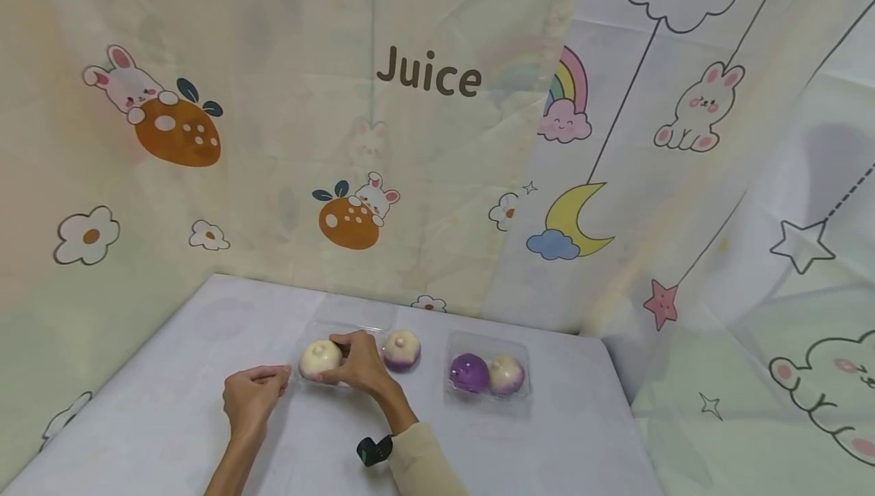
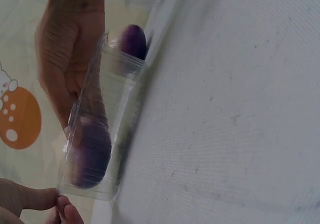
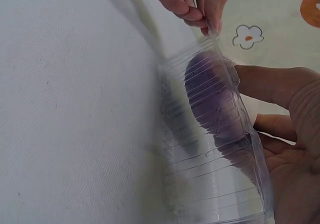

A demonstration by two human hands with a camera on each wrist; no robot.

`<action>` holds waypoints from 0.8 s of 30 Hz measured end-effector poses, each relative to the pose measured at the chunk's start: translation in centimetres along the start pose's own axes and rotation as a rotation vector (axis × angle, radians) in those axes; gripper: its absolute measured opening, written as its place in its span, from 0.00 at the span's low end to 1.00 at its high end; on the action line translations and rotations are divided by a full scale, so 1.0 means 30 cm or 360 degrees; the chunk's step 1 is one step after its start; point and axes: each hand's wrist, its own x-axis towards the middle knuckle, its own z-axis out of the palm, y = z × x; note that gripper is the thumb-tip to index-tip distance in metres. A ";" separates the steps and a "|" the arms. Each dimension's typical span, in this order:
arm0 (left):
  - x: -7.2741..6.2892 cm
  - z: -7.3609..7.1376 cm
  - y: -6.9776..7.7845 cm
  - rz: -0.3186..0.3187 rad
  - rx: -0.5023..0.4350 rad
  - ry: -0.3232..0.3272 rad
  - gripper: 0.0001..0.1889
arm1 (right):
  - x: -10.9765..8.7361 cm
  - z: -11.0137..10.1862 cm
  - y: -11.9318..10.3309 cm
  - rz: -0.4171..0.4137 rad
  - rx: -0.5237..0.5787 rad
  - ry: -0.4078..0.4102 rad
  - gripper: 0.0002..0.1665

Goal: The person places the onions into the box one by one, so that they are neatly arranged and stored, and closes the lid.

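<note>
In the head view, my right hand (image 1: pixel 362 363) reaches into a clear plastic box (image 3: pixel 215 169) and grips a round cream-and-purple turnip-like piece (image 1: pixel 320 360) at the box's left end. Its thumb and fingers lie around the piece, partly seen through the ribbed plastic wall in the right wrist view. My left hand (image 1: pixel 254 397) pinches the box's left rim between thumb and fingers, as the left wrist view shows. A second cream-and-purple piece (image 1: pixel 402 349) sits just right of my right hand.
A second clear plastic box (image 1: pixel 488 399) stands to the right, holding a purple piece (image 1: pixel 469 373) and a cream-and-purple one (image 1: pixel 506 374). A white cloth covers the table (image 1: pixel 560 435). Printed curtains (image 1: pixel 273 101) hang behind and at the sides.
</note>
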 end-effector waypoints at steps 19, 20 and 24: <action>0.000 0.011 -0.004 -0.0007 -0.0002 0.0023 0.10 | 0.015 -0.001 -0.005 0.0057 -0.0152 -0.0076 0.41; -0.001 0.010 -0.004 0.0002 -0.0010 0.0016 0.10 | 0.016 -0.002 -0.006 0.0055 -0.0168 -0.0084 0.41; -0.007 0.004 -0.002 0.0039 -0.0021 0.0011 0.10 | 0.018 -0.003 -0.009 0.0051 -0.0222 -0.0119 0.41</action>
